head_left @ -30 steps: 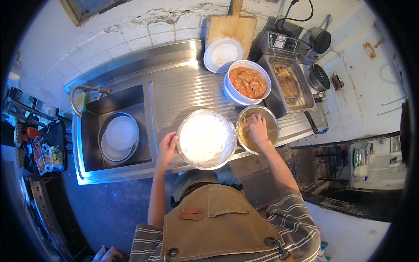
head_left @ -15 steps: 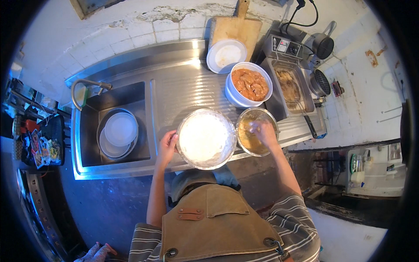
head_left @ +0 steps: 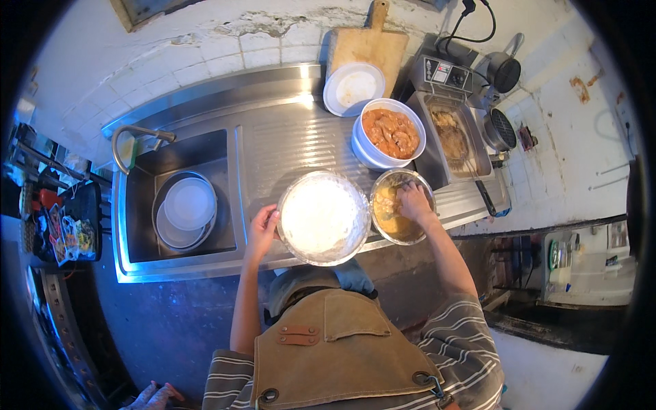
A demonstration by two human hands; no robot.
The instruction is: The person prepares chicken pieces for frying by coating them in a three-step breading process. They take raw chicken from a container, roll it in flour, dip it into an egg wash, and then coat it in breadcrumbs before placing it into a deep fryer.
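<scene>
A metal bowl (head_left: pixel 322 219) of white powder, probably flour, stands at the counter's front edge. Its left rim is gripped by my left hand (head_left: pixel 262 223), with the thumb along the edge. Touching it on the right is a smaller metal bowl (head_left: pixel 383 231) of yellow, batter-like liquid. My right hand (head_left: pixel 413 202) reaches down into that bowl with its fingers bunched; the fingertips are hidden, and what they hold, if anything, does not show. Pale bits lie in the liquid beside the fingers. Behind both bowls stands a white tub (head_left: pixel 370 150) filled with reddish-orange marinated meat pieces (head_left: pixel 391 133).
A deep fryer (head_left: pixel 456 133) with a black-handled basket is at right. A white plate (head_left: pixel 354 89) leans near a wooden cutting board (head_left: pixel 372 51) at the wall. On the left, the sink (head_left: pixel 143 205) holds a basin with stacked white plates (head_left: pixel 189 203) under a faucet (head_left: pixel 140 135).
My right hand has shifted slightly within the yellow bowl, toward its far right side, with the fingers lower. The left hand and the flour bowl have stayed in place.
</scene>
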